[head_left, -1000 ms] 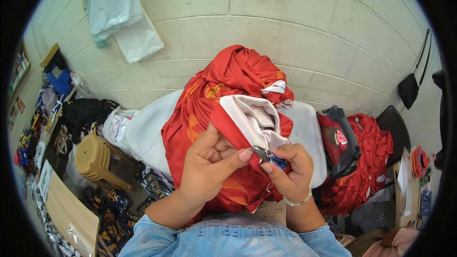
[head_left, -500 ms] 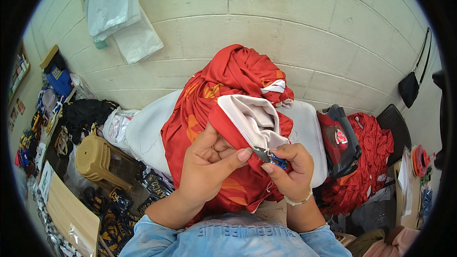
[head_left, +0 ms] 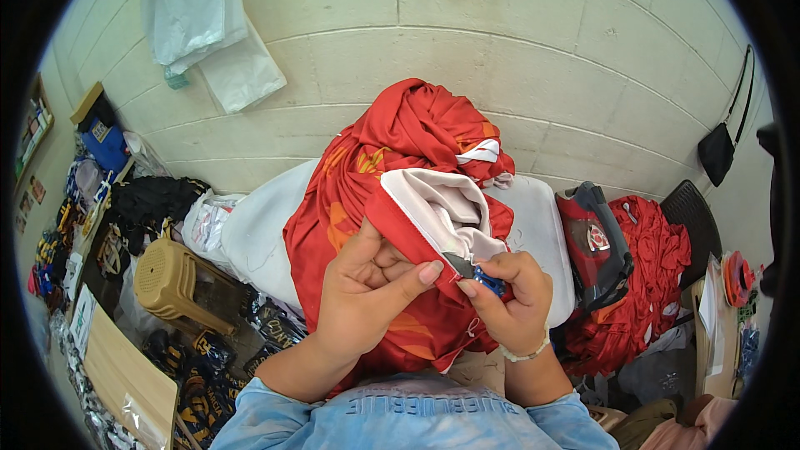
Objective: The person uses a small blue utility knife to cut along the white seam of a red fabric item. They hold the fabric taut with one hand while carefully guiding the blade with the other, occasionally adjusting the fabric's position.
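A large bunched red garment with orange and yellow patterns lies in front of me. Its turned-out edge shows a white lining. My left hand pinches the red hem between thumb and fingers. In my right hand is a pair of small thread snips with a blue grip, mostly covered by the fingers. Their dark grey blades point left and touch the hem close to my left thumb tip. Whether a thread sits between the blades cannot be made out.
Under the garment is a white padded board. To its right stand a red and grey iron and a heap of red fabric. Stacked tan stools and a wooden board are at left; a pale block wall rises behind.
The snips' blades have shifted slightly at the hem, while my right fingers adjust a little on the grip. My left hand keeps nearly the same hold on the garment.
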The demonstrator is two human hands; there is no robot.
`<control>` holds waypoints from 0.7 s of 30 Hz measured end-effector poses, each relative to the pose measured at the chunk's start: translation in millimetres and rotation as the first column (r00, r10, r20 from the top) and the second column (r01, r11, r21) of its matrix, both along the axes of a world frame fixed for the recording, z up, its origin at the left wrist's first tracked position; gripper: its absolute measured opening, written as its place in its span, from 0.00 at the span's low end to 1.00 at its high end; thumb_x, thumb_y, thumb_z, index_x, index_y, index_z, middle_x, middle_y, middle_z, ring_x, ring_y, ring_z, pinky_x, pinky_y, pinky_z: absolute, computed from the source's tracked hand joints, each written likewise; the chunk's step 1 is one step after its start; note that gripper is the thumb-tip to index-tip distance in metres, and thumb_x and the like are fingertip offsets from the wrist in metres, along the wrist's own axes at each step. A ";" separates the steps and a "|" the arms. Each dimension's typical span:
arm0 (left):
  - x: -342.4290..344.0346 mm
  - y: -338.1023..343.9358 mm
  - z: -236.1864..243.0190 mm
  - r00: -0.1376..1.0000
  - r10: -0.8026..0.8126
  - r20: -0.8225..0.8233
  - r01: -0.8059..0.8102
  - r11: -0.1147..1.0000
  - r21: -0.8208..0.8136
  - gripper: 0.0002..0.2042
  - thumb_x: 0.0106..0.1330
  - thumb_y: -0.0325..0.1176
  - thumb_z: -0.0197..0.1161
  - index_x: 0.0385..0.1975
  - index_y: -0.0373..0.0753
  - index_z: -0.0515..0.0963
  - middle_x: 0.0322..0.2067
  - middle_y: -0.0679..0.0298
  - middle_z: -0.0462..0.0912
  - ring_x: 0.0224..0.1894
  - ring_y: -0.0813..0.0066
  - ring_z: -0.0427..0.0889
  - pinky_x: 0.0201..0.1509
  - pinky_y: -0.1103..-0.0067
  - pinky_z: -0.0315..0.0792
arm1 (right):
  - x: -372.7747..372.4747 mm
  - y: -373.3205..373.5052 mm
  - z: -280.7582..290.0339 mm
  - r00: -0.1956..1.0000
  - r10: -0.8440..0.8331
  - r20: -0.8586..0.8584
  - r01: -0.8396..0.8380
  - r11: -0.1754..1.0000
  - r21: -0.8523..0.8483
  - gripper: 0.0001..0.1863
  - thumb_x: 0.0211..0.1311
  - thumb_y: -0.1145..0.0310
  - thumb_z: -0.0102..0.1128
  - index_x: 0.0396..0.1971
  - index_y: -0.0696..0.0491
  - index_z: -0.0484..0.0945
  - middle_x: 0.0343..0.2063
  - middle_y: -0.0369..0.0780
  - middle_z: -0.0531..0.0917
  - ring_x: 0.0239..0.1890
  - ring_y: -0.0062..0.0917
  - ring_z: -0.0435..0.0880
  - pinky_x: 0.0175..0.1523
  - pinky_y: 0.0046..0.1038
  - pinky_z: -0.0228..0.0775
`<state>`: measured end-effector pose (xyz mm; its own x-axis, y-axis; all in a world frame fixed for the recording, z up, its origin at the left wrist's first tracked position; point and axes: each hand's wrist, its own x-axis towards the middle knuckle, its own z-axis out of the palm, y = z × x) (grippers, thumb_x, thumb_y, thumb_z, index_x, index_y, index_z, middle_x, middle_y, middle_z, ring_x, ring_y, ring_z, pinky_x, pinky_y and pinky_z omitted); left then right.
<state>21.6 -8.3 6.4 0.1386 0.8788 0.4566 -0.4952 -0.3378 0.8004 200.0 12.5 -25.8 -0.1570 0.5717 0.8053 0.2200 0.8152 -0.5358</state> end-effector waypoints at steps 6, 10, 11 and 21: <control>2.8 3.0 -1.6 1.000 0.015 0.007 -0.015 1.000 -0.009 0.28 0.60 0.15 0.54 0.61 0.29 0.54 0.51 0.55 0.72 0.52 0.74 0.73 0.56 0.80 0.67 | -3.4 -0.4 -5.0 0.786 0.154 -0.598 -0.469 0.780 -0.416 0.13 0.57 0.65 0.62 0.38 0.56 0.71 0.23 0.32 0.73 0.23 0.12 0.68 0.28 0.13 0.57; 5.8 6.1 -1.8 0.999 0.049 -0.006 -0.049 0.999 0.008 0.28 0.60 0.16 0.55 0.61 0.29 0.54 0.50 0.55 0.73 0.52 0.73 0.73 0.56 0.79 0.68 | 0.9 -3.8 -4.7 0.886 0.285 -0.366 -0.443 0.754 -0.485 0.07 0.59 0.68 0.59 0.32 0.54 0.71 0.22 0.29 0.69 0.24 0.09 0.62 0.28 0.14 0.51; 5.5 6.1 -1.4 0.999 0.046 0.004 -0.046 0.999 -0.009 0.28 0.60 0.16 0.55 0.61 0.29 0.54 0.50 0.55 0.73 0.52 0.73 0.74 0.56 0.79 0.68 | 2.2 -5.1 -4.9 0.934 0.288 -0.212 -0.356 0.792 -0.496 0.07 0.60 0.68 0.59 0.31 0.54 0.71 0.22 0.29 0.69 0.24 0.08 0.61 0.28 0.14 0.51; -0.4 3.5 0.6 0.996 0.063 -0.056 -0.065 0.997 -0.036 0.31 0.56 0.14 0.57 0.61 0.33 0.55 0.50 0.54 0.72 0.52 0.70 0.75 0.53 0.77 0.71 | 10.7 -6.7 -2.7 0.998 0.041 -0.037 -0.043 0.996 -0.075 0.19 0.52 0.64 0.67 0.39 0.60 0.73 0.23 0.37 0.75 0.23 0.22 0.72 0.30 0.22 0.65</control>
<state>21.2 -4.8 7.0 0.1048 0.9033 0.4159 -0.4287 -0.3363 0.8385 210.7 5.8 -28.5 -0.1544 0.6250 0.7652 0.1663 0.7799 -0.6034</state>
